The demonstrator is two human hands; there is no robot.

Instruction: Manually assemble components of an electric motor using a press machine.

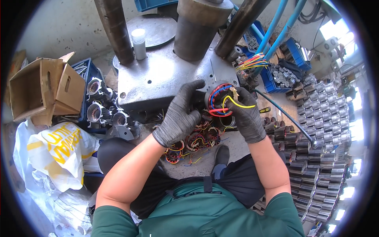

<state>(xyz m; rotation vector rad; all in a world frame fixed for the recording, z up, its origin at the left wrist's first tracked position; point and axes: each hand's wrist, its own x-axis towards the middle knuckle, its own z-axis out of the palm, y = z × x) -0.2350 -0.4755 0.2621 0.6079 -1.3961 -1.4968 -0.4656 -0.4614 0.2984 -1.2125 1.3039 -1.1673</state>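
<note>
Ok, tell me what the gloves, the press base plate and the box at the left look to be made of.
Gloves on the left hand and right hand: dark grey knit fabric, matte, probably coated; the weave texture shows.
Press base plate: bare metal, likely steel, dull grey with scuffs and a soft sheen.
Box: brown corrugated cardboard, matte, with open flaps and a cut handle slot.

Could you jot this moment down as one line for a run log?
left hand: gripping wound motor stator | right hand: holding its yellow wire | below: pile of stators | behind: grey press table
</note>
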